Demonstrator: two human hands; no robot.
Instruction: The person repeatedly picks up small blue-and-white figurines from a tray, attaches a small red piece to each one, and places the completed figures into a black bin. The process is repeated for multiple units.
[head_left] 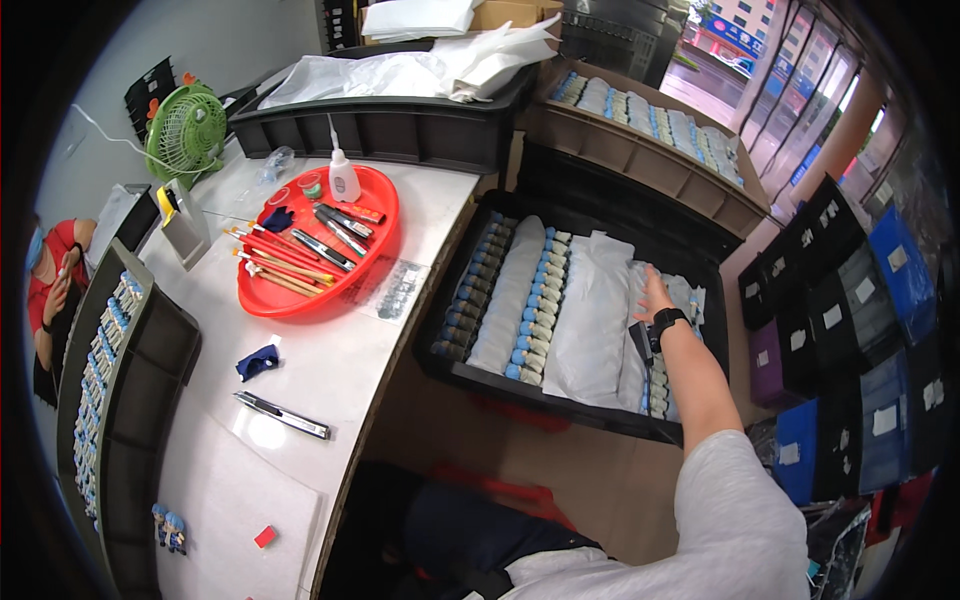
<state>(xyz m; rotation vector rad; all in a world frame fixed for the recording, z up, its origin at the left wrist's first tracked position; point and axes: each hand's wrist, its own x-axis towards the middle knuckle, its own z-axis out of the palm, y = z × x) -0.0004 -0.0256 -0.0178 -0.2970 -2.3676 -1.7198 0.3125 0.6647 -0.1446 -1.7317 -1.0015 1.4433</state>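
My right hand [654,294], with a black watch on the wrist, reaches into a black crate [560,385] on the right. Its visible fingers look stretched out over white wrapping sheets [590,310] there; the fingertips are small and partly hidden. Beside the sheets stand rows of small blue-haired figurines [535,315], separated by white padding strips [508,290]. More figurines show below the wrist at the crate's right side. My left hand is out of view.
The white table [300,360] carries a red tray [255,300] of brushes and pens, a utility knife [282,414], two figurines [170,528] and a green fan [186,130]. Figurine crates [150,340] flank it. Stacked bins [830,330] stand right. Another person [60,270] sits far left.
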